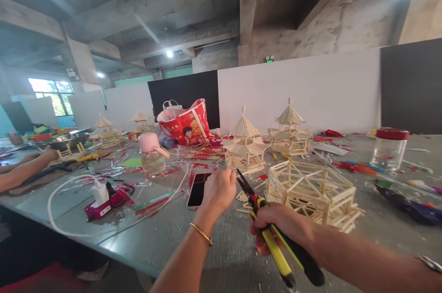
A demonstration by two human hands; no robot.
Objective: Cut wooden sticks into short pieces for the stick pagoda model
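Note:
My right hand [274, 224] is wrapped round long-nose pliers [278, 256] with yellow and black handles. Their dark jaws point up and left, close to my left hand [221, 187]. Those left fingers are pressed together, and whatever they may pinch is hidden. Beneath and behind the left hand lies a phone [196, 190] with a dark screen. Right of the pliers stands an open frame of thin wooden sticks [314, 187], with loose sticks [244, 199] lying to its left. Two stick-built pagoda models, one nearer [245, 143] and one farther [290, 131], stand behind my hands.
A pink-lidded bottle [152, 157], a purple power strip [107, 203] with a white cable, and a red bag [188, 125] occupy the left side. At right is a red-lidded jar [388, 150]. Another person's arm [29, 168] reaches in from the left edge.

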